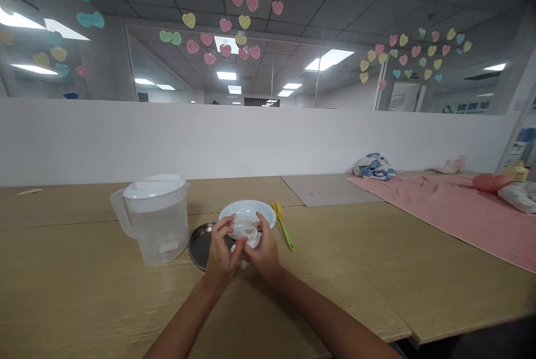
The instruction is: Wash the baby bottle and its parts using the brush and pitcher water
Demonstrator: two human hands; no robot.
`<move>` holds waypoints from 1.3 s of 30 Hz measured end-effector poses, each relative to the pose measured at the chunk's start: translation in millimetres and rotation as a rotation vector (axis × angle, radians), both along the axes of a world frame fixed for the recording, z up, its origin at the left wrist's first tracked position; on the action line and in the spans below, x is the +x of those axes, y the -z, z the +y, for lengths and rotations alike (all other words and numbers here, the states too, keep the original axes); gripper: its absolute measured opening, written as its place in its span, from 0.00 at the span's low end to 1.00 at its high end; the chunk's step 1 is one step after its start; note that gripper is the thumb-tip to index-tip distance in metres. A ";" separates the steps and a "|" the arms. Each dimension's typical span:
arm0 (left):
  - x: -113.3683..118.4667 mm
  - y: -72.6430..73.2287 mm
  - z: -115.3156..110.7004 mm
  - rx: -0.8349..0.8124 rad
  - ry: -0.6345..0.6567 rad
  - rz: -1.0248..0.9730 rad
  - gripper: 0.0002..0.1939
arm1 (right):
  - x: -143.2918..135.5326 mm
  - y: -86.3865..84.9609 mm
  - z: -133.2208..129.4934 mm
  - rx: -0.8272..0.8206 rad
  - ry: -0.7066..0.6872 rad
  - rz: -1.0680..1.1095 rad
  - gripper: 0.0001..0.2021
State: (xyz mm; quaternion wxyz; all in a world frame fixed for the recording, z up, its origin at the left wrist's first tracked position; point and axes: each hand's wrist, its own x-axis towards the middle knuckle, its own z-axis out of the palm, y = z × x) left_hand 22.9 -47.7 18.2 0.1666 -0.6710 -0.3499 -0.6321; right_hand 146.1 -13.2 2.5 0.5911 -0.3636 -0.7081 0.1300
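My left hand point(221, 253) and my right hand point(264, 247) meet in front of a white bowl point(268, 216). Between them they hold a small clear container point(240, 226) with a white ring-like part point(253, 239) at its right side. The fingers of both hands curl round it. Under and beside my left hand lies a round metal tray point(200, 244). Just right of the bowl is a brush point(285, 230) with a yellow head and green handle. Parts of the held object are hidden by my fingers.
A translucent lidded pitcher point(161, 225) stands on the wooden table point(84, 292) at the left. Pink cloth point(452, 208) covers the right side, with a doll-like object point(492, 182) on it. A blue-and-white cloth point(374, 166) lies by the wall.
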 end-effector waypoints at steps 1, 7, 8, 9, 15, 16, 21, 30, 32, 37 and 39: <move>0.0 -0.1 -0.1 0.001 -0.005 -0.004 0.12 | -0.2 -0.5 -0.7 -0.005 0.007 -0.010 0.33; -1.7 -1.8 1.4 -0.040 -0.079 0.022 0.14 | -1.3 -3.2 -4.0 0.035 0.049 -0.066 0.31; -1.5 -2.1 1.1 -0.049 -0.090 0.037 0.14 | -1.3 -3.3 -4.1 0.042 0.054 -0.067 0.31; -1.2 -2.3 0.6 -0.060 -0.099 0.051 0.15 | -1.2 -3.5 -4.1 0.048 0.057 -0.069 0.31; -1.3 -2.7 -3.1 -0.081 -0.104 0.165 0.18 | -0.1 -4.7 -5.1 0.073 0.074 -0.095 0.31; -1.5 -2.7 -3.5 -0.087 -0.103 0.187 0.19 | 0.2 -4.6 -5.2 0.079 0.076 -0.101 0.31; -3.1 -3.2 -3.2 -0.111 -0.079 0.277 0.22 | 0.7 -3.0 -3.6 0.056 0.077 -0.133 0.24; 1.5 -0.7 -3.8 -0.248 -0.038 0.278 0.23 | -1.1 -5.3 -4.0 0.091 0.115 -0.161 0.13; 3.5 3.1 -3.0 -0.308 -0.005 0.251 0.23 | -1.9 -5.4 -5.6 0.150 0.132 -0.198 0.10; 6.2 12.4 2.8 -0.302 0.061 0.179 0.22 | -4.9 -2.9 -7.9 0.203 0.152 -0.176 0.08; 7.2 13.6 4.5 -0.289 0.078 0.152 0.21 | -5.7 -2.0 -7.6 0.199 0.148 -0.172 0.08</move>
